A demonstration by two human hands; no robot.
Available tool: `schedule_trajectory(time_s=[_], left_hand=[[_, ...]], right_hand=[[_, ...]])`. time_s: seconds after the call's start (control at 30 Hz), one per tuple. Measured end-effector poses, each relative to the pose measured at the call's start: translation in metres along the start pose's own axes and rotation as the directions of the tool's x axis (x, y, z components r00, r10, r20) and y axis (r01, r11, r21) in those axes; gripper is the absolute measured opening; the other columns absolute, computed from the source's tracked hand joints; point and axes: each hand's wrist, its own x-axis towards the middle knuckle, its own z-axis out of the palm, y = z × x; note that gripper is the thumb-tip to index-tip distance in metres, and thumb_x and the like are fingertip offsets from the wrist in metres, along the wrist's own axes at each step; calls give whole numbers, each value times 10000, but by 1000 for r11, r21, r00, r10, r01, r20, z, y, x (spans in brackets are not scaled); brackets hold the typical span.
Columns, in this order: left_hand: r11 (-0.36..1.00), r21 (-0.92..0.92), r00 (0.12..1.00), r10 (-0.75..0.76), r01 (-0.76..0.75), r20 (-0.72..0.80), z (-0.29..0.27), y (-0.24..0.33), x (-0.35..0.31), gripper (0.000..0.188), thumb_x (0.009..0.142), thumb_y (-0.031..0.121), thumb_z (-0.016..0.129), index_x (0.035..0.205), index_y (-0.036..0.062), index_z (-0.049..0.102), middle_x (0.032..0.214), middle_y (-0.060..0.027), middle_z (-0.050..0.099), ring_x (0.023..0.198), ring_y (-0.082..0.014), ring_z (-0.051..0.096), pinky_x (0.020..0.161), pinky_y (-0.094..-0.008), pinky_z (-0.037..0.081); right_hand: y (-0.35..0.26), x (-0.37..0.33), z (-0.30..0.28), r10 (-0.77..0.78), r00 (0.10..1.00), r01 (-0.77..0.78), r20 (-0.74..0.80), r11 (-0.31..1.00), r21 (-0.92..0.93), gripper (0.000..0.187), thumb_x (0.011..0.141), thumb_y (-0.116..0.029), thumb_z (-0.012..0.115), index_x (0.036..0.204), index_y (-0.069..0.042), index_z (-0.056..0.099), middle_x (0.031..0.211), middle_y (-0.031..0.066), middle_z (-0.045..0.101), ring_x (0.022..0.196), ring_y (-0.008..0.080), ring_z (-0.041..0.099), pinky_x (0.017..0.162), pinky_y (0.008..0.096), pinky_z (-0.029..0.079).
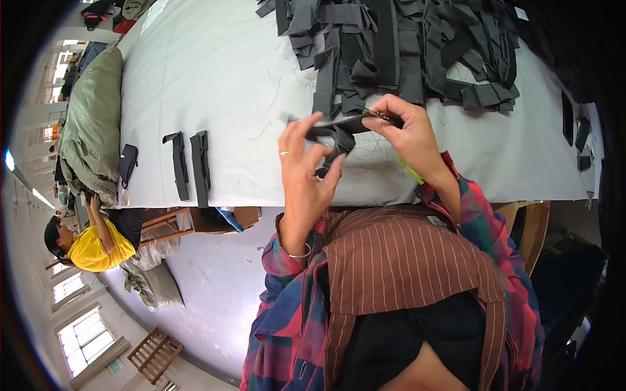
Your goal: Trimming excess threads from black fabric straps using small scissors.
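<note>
A black fabric strip [343,138] is folded into a loop between my hands, above the table's near edge. My right hand [412,133] pinches its right end between thumb and fingers. A small dark pointed piece shows at these fingertips, too unclear to name. My left hand [306,171] is at the strip's other end, with thumb and fingers curled loosely around the loop; its upper fingertips are blurred. A ring and a bracelet are on this hand and wrist. Just beyond my hands lies a large heap of similar black strips [409,52].
Two folded black strips [200,168] lie apart on the pale covered table [228,85], left of my hands. A small black item [128,163] and a bulging green sack [98,114] are at the left edge. A person in yellow [104,246] works there. Dark cloth [554,39] lies far right.
</note>
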Motion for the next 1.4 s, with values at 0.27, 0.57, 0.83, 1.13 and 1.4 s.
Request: schedule_trajectory(time_s=[0.27,0.57,0.83,1.13,1.4], left_hand=[[627,-598,828,-549,499,116,29,-39,-31,218,765,-87,576,722,27,395,969,-111,595,855,-108,545,676,-199,409],[456,-604,713,-638,653,289,27,-40,-31,193,758,-66,608,835,52,476,802,-4,489,675,-46,441,581,-194,386],[688,-620,810,-569,378,-137,44,-41,-40,250,714,-123,648,803,42,483,821,-23,523,691,-84,470,571,-232,402],[980,-70,887,-201,189,-417,35,-32,-36,329,591,-153,666,775,51,484,777,-75,481,679,-194,493,607,-274,420],[994,-53,879,-106,92,-465,40,-25,-40,346,507,-143,625,744,63,479,737,-91,452,704,-264,497,606,-344,406]], right_hand=[[7,-23,18,80,992,-83,102,996,30,109,832,-44,668,807,-4,570,647,-48,482,612,24,390,540,208,338],[19,-28,16,164,978,-174,127,982,78,130,843,-72,655,793,-16,549,663,-48,497,628,27,414,561,209,356],[33,-34,19,257,943,-285,210,951,117,109,845,-97,648,847,-23,567,696,-19,555,663,42,489,589,220,398],[-7,-16,24,-262,960,280,102,923,-263,247,789,-217,701,990,-83,654,846,67,657,723,213,599,686,311,445],[-9,-6,30,-312,939,343,147,798,-495,149,775,-213,694,875,-110,655,687,26,623,643,237,578,605,350,418]])
